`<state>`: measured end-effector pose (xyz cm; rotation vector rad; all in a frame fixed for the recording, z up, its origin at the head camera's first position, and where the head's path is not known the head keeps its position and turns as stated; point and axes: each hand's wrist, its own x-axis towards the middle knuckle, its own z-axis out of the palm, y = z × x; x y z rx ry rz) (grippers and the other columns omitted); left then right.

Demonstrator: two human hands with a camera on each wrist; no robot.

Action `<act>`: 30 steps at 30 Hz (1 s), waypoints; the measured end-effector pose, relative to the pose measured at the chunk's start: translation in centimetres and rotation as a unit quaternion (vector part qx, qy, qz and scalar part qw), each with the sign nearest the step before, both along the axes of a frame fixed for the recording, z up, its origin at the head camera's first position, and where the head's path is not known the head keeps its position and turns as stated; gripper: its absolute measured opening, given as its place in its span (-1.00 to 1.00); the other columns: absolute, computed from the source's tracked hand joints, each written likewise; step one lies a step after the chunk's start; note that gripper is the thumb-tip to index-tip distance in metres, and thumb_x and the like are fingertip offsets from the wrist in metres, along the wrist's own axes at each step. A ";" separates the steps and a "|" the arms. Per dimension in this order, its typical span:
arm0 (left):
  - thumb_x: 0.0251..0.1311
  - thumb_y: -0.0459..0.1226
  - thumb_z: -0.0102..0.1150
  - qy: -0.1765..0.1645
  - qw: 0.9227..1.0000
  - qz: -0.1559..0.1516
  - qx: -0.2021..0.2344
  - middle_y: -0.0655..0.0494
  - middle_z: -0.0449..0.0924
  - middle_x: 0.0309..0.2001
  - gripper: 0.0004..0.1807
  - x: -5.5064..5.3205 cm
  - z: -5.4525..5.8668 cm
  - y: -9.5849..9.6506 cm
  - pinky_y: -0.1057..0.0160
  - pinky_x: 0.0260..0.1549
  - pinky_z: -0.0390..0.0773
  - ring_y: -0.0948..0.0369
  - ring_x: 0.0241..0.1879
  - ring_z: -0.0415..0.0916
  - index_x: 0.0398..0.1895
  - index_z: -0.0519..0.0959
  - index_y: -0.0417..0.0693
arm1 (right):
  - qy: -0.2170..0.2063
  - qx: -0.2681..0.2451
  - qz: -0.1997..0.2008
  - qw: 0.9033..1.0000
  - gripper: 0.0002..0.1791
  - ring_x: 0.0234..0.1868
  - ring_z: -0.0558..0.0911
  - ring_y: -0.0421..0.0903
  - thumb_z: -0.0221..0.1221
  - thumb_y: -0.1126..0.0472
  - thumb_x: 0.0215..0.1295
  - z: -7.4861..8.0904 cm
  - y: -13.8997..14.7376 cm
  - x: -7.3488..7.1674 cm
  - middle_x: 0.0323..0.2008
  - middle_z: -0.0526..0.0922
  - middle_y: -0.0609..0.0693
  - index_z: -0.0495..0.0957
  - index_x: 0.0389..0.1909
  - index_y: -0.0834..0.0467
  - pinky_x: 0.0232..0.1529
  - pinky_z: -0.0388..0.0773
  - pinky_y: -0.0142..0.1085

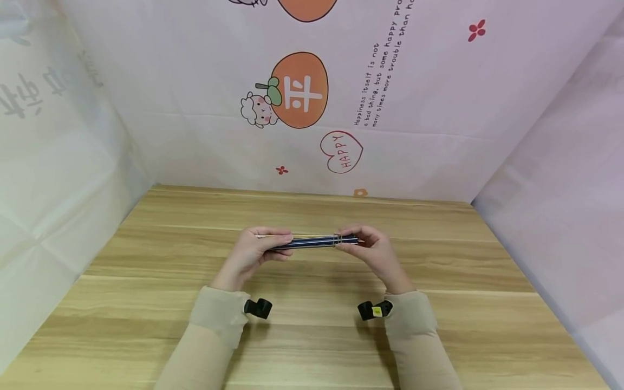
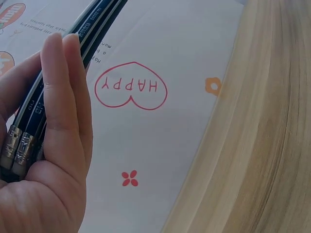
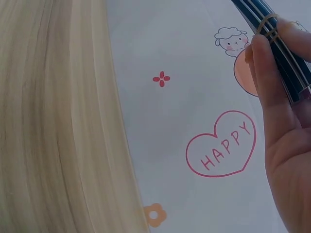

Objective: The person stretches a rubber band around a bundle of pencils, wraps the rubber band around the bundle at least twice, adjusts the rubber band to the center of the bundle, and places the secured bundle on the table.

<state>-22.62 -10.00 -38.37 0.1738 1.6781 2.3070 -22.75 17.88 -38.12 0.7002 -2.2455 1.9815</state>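
Note:
A bundle of dark blue, striped pencils (image 1: pixel 312 242) is held level above the table. My left hand (image 1: pixel 251 252) grips its left end; the left wrist view shows metal ferrules (image 2: pixel 24 148) with erasers by the palm. A tan rubber band (image 3: pixel 268 28) loops around the bundle near its right end. There, my right hand (image 1: pixel 372 252) pinches the pencils, thumb and fingertips at the band. Part of the bundle is hidden behind the fingers of both hands, so the exact number of pencils cannot be told.
Below the hands lies a wood-grain tabletop (image 1: pixel 312 346). A white printed cloth (image 1: pixel 414 157) with cartoon oranges and lettering rises behind its far edge, and pale cloth walls (image 1: pixel 58 162) stand at both sides. Each sleeve cuff carries a small black camera (image 1: pixel 262 308).

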 end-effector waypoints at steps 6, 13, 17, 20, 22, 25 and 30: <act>0.26 -0.48 0.21 0.005 1.000 -0.005 0.005 0.04 0.77 -0.30 -0.75 0.0 0.1 -0.1 0.34 -0.36 0.74 0.19 -0.38 0.75 -0.01 0.63 -0.40 | 0.000 -0.070 0.022 0.997 -0.78 -0.17 0.69 -0.25 0.33 0.47 0.16 -0.2 0.4 -0.2 -0.09 0.65 -0.06 0.67 -0.18 0.22 -0.16 0.73 -0.35; 0.26 -0.51 0.18 0.003 1.000 -0.009 0.016 0.02 0.76 -0.27 -0.78 0.0 0.1 -0.4 0.31 -0.23 0.74 0.16 -0.32 0.76 -0.31 0.75 -0.07 | -0.011 -0.072 0.004 0.997 -0.73 -0.15 0.68 -0.27 0.32 0.47 0.17 0.1 1.2 -0.3 -0.12 0.69 -0.16 0.74 -0.19 0.08 -0.12 0.71 -0.39; 0.23 -0.53 0.20 -0.002 1.000 -0.011 0.018 -0.01 0.74 -0.21 -0.80 0.1 0.2 -0.1 0.30 -0.17 0.73 0.14 -0.27 0.75 -0.24 0.75 -0.15 | -0.043 -0.020 -0.009 0.999 -0.76 -0.13 0.68 -0.26 0.37 0.37 0.16 0.3 1.1 -0.3 -0.11 0.71 -0.19 0.75 -0.15 0.10 -0.11 0.70 -0.39; 0.22 -0.56 0.19 -0.002 1.000 -0.008 0.021 -0.02 0.74 -0.19 -0.77 0.1 0.2 0.0 0.29 -0.14 0.72 0.15 -0.25 0.75 -0.07 0.68 -0.37 | -0.050 0.000 -0.010 0.999 -0.73 -0.14 0.68 -0.24 0.38 0.33 0.16 0.2 1.1 -0.3 -0.07 0.71 -0.15 0.72 -0.09 0.21 -0.11 0.70 -0.37; 0.22 -0.56 0.19 -0.001 1.000 -0.007 0.017 -0.02 0.74 -0.19 -0.70 0.2 0.2 0.1 0.29 -0.13 0.72 0.16 -0.24 0.75 0.02 0.58 -0.51 | -0.052 0.004 -0.011 0.999 -0.71 -0.15 0.67 -0.23 0.39 0.31 0.17 0.1 1.1 -0.2 -0.05 0.71 -0.12 0.71 -0.07 0.25 -0.10 0.71 -0.37; 0.21 -0.55 0.21 0.001 1.000 -0.009 0.007 -0.03 0.75 -0.19 -0.70 0.2 0.2 0.2 0.29 -0.12 0.71 0.17 -0.23 0.75 0.02 0.59 -0.50 | -0.047 0.003 -0.011 0.999 -0.72 -0.17 0.67 -0.22 0.39 0.31 0.16 0.1 1.0 -0.2 -0.06 0.72 -0.09 0.72 -0.09 0.24 -0.11 0.71 -0.36; 0.19 -0.55 0.24 0.000 1.000 -0.004 0.000 -0.03 0.75 -0.20 -0.79 0.3 0.2 0.4 0.27 -0.11 0.72 0.18 -0.22 0.74 -0.26 0.77 -0.14 | -0.035 -0.004 -0.005 0.999 -0.77 -0.21 0.67 -0.22 0.40 0.33 0.15 0.1 0.9 -0.1 -0.12 0.75 -0.14 0.76 -0.15 0.13 -0.14 0.70 -0.37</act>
